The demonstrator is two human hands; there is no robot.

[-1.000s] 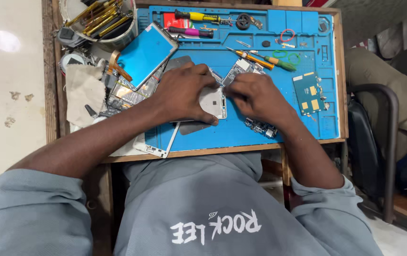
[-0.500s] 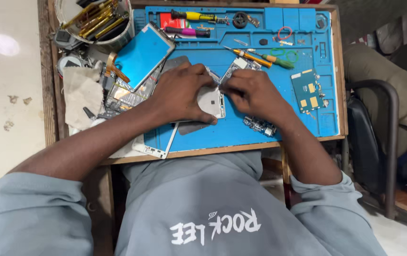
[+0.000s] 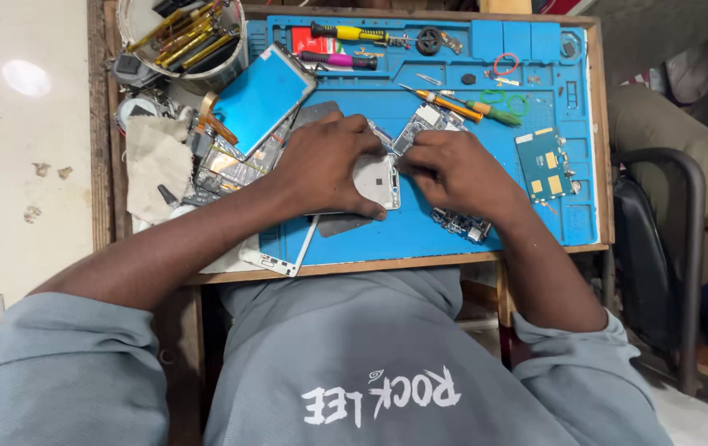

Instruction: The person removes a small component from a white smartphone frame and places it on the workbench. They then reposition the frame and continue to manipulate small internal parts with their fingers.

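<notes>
My left hand (image 3: pixel 325 165) presses down on a white phone body (image 3: pixel 377 183) lying on the blue work mat (image 3: pixel 494 215), fingers wrapped over its top edge. My right hand (image 3: pixel 453 169) grips the same phone at its upper right corner, fingertips pinched against it. A dark grey plate (image 3: pixel 344 223) lies under the phone. Whether a small tool sits between my right fingers is hidden.
A blue phone screen (image 3: pixel 261 97) leans at the left over loose phone parts. Screwdrivers (image 3: pixel 445 101) and tweezers lie at the mat's back. A green circuit board (image 3: pixel 542 163) sits right. A round tub of tools (image 3: pixel 182 37) and a cloth (image 3: pixel 156 161) are far left.
My hands stay on the phone; the right fingers have shifted slightly along its upper edge. The view has drifted a little.
</notes>
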